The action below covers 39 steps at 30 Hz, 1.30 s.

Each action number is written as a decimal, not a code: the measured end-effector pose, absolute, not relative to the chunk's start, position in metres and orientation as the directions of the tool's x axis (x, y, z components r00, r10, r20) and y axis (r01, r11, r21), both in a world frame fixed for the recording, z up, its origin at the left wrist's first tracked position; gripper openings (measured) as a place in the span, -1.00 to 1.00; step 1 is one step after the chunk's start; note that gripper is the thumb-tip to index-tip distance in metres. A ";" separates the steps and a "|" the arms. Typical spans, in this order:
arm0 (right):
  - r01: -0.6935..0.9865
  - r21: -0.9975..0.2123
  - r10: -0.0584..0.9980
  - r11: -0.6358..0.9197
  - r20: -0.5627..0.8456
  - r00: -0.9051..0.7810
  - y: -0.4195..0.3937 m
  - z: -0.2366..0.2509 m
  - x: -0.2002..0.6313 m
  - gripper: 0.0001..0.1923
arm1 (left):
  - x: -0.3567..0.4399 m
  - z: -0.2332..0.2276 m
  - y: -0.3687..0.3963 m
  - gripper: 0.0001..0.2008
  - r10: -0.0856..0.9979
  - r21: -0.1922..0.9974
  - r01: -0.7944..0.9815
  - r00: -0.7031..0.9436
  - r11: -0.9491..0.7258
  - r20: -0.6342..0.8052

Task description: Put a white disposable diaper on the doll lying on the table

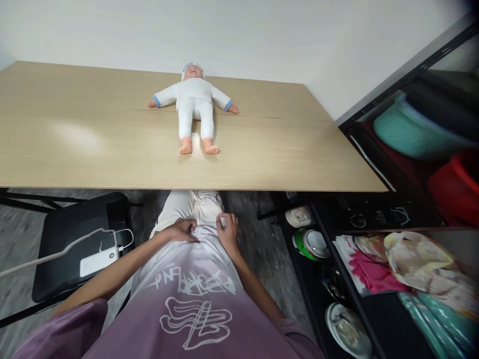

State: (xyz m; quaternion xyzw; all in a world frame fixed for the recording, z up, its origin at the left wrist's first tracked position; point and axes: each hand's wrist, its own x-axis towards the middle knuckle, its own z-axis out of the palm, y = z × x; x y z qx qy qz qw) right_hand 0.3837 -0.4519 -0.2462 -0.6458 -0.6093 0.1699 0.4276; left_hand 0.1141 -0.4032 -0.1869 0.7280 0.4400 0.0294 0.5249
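White shirt hem [204,234] is pinched by both hands: left hand [183,231] and right hand [227,230] are closed on the cloth at the waist, close together. Cloth is judged soft, light and limp; best gripped at its edge. Doll [193,107] lies face-up on the desk [75,144], well ahead of both hands, untouched. Phone [99,261] rests left of the left hand.
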 end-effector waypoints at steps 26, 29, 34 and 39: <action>0.641 -0.766 0.922 0.051 0.282 0.264 -0.447 -0.255 0.381 -0.76 | 0.129 -0.180 -0.408 -0.28 0.761 0.681 0.725 0.498 -0.102 -0.416; 0.638 -0.768 0.924 0.044 0.274 0.267 -0.447 -0.256 0.381 -0.75 | 0.130 -0.179 -0.410 -0.33 0.771 0.654 0.743 0.497 -0.141 -0.397; 0.640 -0.768 0.926 0.033 0.265 0.270 -0.448 -0.255 0.381 -0.75 | 0.131 -0.160 -0.427 -0.46 0.809 0.564 0.778 0.505 -0.277 -0.299; 0.642 -0.766 0.926 0.034 0.266 0.268 -0.448 -0.254 0.380 -0.76 | 0.131 -0.135 -0.444 -0.64 0.772 0.450 0.748 0.611 -0.489 -0.177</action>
